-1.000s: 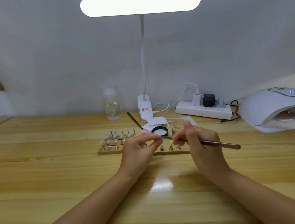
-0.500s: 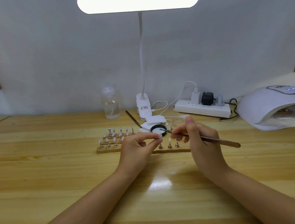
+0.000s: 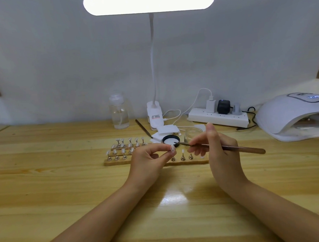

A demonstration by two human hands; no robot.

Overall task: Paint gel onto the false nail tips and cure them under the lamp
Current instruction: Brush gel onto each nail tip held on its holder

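Gel could smear if we dip carelessly: our left hand (image 3: 149,158) pinches a small white false nail tip (image 3: 172,148), while our right hand (image 3: 216,145) grips the slim brown brush (image 3: 229,147), bristles at the black-rimmed gel pot (image 3: 171,139) (12 o'clock of the tip).

Curing lamp (image 3: 290,118) cut by right edge; wooden board (image 3: 189,163) middle hidden behind left hand (image 3: 147,161).

bright scene. the desk lamp (image 3: 149,2) glows blown-out white above the fingers (image 3: 162,146); glare shines on the tabletop (image 3: 174,199) below them; edges bend.
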